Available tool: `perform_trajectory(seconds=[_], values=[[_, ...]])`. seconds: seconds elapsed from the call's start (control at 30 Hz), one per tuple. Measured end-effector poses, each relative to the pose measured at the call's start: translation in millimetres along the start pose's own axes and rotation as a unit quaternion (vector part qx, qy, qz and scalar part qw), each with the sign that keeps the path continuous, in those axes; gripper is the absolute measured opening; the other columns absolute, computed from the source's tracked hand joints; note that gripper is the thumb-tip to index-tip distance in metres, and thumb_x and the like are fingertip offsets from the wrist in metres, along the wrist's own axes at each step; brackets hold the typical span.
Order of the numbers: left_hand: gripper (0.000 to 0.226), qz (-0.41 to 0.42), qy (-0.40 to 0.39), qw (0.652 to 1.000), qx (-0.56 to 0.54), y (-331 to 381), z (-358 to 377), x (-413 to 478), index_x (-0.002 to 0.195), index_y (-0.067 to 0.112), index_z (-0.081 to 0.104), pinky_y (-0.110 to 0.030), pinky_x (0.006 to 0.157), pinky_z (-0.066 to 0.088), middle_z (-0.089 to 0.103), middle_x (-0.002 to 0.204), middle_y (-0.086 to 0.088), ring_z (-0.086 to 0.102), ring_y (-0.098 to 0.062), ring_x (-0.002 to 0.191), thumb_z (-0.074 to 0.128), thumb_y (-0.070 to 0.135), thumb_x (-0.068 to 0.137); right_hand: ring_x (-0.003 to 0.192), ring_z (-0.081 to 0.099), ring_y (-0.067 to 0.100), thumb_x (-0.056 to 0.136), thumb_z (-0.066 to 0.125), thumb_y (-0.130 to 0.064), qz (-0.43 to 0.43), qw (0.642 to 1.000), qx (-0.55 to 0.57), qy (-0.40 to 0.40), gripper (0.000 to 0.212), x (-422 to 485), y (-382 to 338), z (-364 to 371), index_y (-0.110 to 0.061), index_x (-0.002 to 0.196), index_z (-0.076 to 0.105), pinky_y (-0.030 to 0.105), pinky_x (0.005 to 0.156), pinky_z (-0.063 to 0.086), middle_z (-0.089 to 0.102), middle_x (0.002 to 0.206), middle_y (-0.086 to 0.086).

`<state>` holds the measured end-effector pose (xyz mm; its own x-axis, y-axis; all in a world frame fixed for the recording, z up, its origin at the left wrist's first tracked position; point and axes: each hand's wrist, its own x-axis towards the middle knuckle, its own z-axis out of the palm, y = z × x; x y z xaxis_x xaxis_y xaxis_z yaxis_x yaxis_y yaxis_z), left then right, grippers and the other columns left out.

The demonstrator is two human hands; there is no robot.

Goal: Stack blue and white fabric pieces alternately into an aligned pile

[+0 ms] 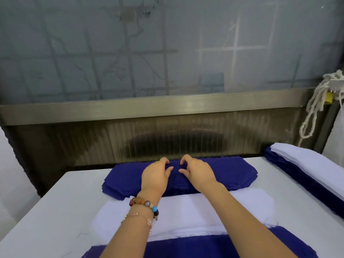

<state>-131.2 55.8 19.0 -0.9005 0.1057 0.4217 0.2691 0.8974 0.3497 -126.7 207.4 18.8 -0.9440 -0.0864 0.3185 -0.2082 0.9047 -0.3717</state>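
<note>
Both hands sit on the blue fabric pile [232,174] at frame center, close together but not touching. Left hand [155,174] lies palm down with its fingers curled onto the pile's top and its thumb pointing inward. Right hand [197,172] mirrors it, index finger hooked and thumb toward the left hand. Cannot tell if either hand is actually pinching a layer or only pressing on it. The blue pile lies at the far edge of the white table [55,211], its edges a bit ragged. Just below it in frame is a white fabric pile [186,211], under both forearms. Another blue piece [186,246] is at the bottom edge, partly overlapped by the white. At the right edge is a long stack [297,175] of blue layers with white layers on top. There is a beaded bracelet [144,203] on the left wrist, with a thin chain beside it. A metal rail [149,107] runs across behind the table, and a white rope [316,101] hangs at upper right.
</note>
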Motion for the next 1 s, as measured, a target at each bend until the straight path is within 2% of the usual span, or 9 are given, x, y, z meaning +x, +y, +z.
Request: perform_trajectory(seconds=[0.1, 0.23, 0.33, 0.43, 0.63, 0.8, 1.0], values=[[0.039, 0.031, -0.010, 0.996, 0.082, -1.6, 9.2, 7.9, 0.138, 0.025, 0.044, -0.029, 0.079, 0.048, 0.063, 0.118, 0.001, 0.061, -0.017, 0.102, 0.039, 0.040, 0.102, 0.101, 0.063, 0.023, 0.098, 0.047, -0.043, -0.007, 0.998, -0.058, -0.009, 0.042, 11.9, 1.0, 5.7, -0.023, 0.134, 0.043, 0.035, 0.082, 0.053, 0.064, 0.117, 0.003], [0.040, 0.055, -0.031, 0.984, 0.164, -0.1, 18.1, 10.7, 0.141, 0.023, 0.036, -0.031, 0.070, 0.048, 0.058, 0.122, -0.004, 0.063, -0.021, 0.096, 0.029, 0.038, 0.105, 0.105, 0.061, 0.024, 0.098, 0.044, -0.045, -0.013, 0.997, -0.069, -0.022, 0.042, 20.4, 5.2, 7.5, -0.026, 0.135, 0.043, 0.037, 0.086, 0.051, 0.064, 0.119, 0.003], [0.037, 0.045, -0.032, 0.985, 0.166, 2.0, 19.0, 10.4, 0.138, 0.021, 0.033, -0.028, 0.062, 0.045, 0.057, 0.119, -0.004, 0.063, -0.020, 0.089, 0.031, 0.037, 0.104, 0.092, 0.063, 0.017, 0.097, 0.048, -0.044, -0.012, 0.999, -0.035, -0.002, 0.038, 16.7, 7.9, 9.6, -0.030, 0.131, 0.043, 0.030, 0.072, 0.048, 0.066, 0.107, -0.002], [0.033, 0.039, -0.026, 0.987, 0.152, 2.7, 19.2, 7.0, 0.133, 0.021, 0.034, -0.027, 0.060, 0.046, 0.057, 0.115, -0.003, 0.062, -0.017, 0.082, 0.035, 0.035, 0.104, 0.079, 0.058, 0.010, 0.094, 0.054, -0.043, 0.002, 1.000, 0.011, 0.004, 0.036, 13.8, 9.7, 10.2, -0.034, 0.128, 0.044, 0.024, 0.063, 0.041, 0.061, 0.089, -0.010], [0.030, 0.028, -0.019, 0.992, 0.124, 2.6, 16.4, 4.9, 0.129, 0.022, 0.034, -0.026, 0.061, 0.050, 0.055, 0.113, -0.002, 0.059, -0.015, 0.076, 0.041, 0.034, 0.102, 0.074, 0.057, 0.007, 0.091, 0.062, -0.039, 0.018, 0.997, 0.075, 0.000, 0.034, 13.3, 11.6, 8.0, -0.035, 0.122, 0.049, 0.020, 0.062, 0.043, 0.056, 0.080, -0.013], [0.039, 0.026, -0.011, 0.991, 0.132, 3.3, 16.6, 2.5, 0.138, 0.024, 0.028, -0.024, 0.056, 0.045, 0.050, 0.120, -0.003, 0.057, -0.013, 0.074, 0.041, 0.033, 0.102, 0.066, 0.054, 0.003, 0.092, 0.061, -0.035, 0.001, 0.996, 0.091, 0.006, 0.036, 11.0, 14.3, 8.0, -0.040, 0.127, 0.052, 0.016, 0.058, 0.039, 0.056, 0.069, -0.015], [0.026, 0.027, -0.018, 0.991, 0.129, 5.1, 14.1, 1.6, 0.126, 0.021, 0.038, -0.026, 0.063, 0.050, 0.048, 0.117, -0.002, 0.057, -0.015, 0.080, 0.039, 0.034, 0.103, 0.063, 0.055, 0.004, 0.089, 0.066, -0.034, 0.018, 0.992, 0.122, 0.008, 0.024, 12.2, 17.2, 9.0, -0.035, 0.112, 0.059, 0.015, 0.058, 0.040, 0.057, 0.066, -0.012]])
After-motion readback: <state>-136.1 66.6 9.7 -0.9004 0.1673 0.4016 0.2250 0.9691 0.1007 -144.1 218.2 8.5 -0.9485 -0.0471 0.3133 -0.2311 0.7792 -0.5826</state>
